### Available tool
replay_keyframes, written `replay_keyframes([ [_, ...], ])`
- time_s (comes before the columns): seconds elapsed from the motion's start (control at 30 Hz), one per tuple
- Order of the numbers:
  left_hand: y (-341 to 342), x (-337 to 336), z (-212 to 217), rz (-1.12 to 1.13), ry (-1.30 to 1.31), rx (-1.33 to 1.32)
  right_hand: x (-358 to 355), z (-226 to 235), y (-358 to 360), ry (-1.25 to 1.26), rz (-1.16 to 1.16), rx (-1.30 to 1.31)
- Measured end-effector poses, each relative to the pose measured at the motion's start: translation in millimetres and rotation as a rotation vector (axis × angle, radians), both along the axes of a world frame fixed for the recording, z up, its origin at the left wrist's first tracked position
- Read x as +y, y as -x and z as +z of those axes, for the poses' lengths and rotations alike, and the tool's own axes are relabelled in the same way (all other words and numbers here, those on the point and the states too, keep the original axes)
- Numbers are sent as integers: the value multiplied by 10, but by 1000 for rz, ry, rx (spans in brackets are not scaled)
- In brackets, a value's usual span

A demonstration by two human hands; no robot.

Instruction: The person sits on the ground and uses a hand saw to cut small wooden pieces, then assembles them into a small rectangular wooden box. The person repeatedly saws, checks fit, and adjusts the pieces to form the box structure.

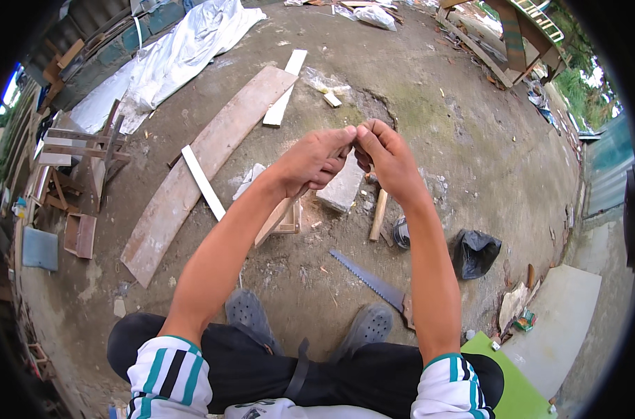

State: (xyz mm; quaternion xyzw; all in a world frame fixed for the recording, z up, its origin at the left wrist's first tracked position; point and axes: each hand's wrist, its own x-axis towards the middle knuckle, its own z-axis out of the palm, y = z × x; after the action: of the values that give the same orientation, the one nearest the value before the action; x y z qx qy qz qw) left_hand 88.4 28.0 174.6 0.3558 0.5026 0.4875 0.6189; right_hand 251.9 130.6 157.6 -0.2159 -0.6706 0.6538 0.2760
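My left hand and my right hand are raised in front of me, their fingertips meeting. Each has thumb and fingers pinched; whatever lies between them is too small to make out. Below them on the ground is a grey concrete block. A wooden handle lies just right of the block, its upper end hidden behind my right hand. Partly covered by my left forearm is a small wooden frame or box. A handsaw rests nearer my feet, and a can stands beside my right forearm.
A long plank and white strips lie to the left. Farther left are a wooden stand and a silvery sheet. To the right are a black plastic bag, a pale panel and a green board.
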Motion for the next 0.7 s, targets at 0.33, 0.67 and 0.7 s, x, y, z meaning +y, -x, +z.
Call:
replay_keyframes([
  [0.33, 244, 184, -305, -58, 192, -48, -147, -398, 335, 592, -200, 225],
  [0.67, 578, 51, -835, 162, -54, 1229, 257, -1332, 537, 408, -486, -171],
  [0.7, 785, -70, -1008, 340, -189, 1321, 98, -1438, 595, 322, -389, -377],
])
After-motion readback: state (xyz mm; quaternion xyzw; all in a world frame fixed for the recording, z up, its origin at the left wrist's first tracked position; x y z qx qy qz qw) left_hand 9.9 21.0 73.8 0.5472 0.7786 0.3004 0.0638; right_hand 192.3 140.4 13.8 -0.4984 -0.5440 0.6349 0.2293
